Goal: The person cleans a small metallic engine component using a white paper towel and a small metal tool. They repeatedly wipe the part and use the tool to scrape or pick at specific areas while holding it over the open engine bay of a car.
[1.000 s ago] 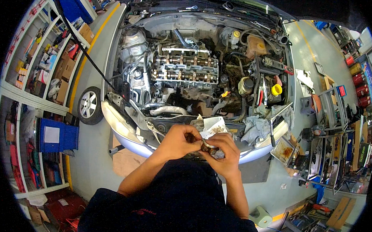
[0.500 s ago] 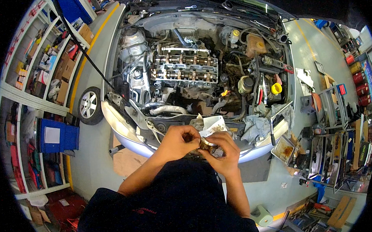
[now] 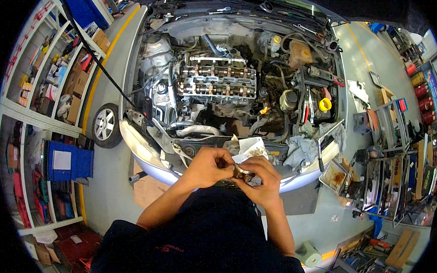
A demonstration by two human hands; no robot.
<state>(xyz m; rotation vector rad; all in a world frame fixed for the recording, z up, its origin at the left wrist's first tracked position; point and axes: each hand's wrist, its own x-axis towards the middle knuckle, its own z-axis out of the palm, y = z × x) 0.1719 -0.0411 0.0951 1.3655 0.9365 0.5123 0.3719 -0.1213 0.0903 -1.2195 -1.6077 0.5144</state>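
Note:
Close in front of my body, a small metal part [image 3: 242, 171] with a silvery curved rim and oily brown areas sits between my fingers; its exact kind I cannot make out. My right hand [image 3: 261, 178] is closed around it from the right, thumb below and fingers above. My left hand [image 3: 208, 167] is closed too, its thumb and fingertips meeting at the left side of the same part. Just beyond my hands lies a soiled white paper [image 3: 252, 147] on the car's front edge. Farther off stands the opened engine [image 3: 218, 80], its camshafts exposed.
A grey rag [image 3: 300, 151] and a black-handled ratchet [image 3: 320, 153] lie at the right front of the engine bay. Pliers [image 3: 306, 108] rest near a yellow cap [image 3: 324, 104]. The hood strut [image 3: 97, 60] crosses the left side. A wheel [image 3: 106, 124] stands beside the car.
The small part has turned a little between my fingers, showing more of its silvery rim. My hands have shifted only slightly.

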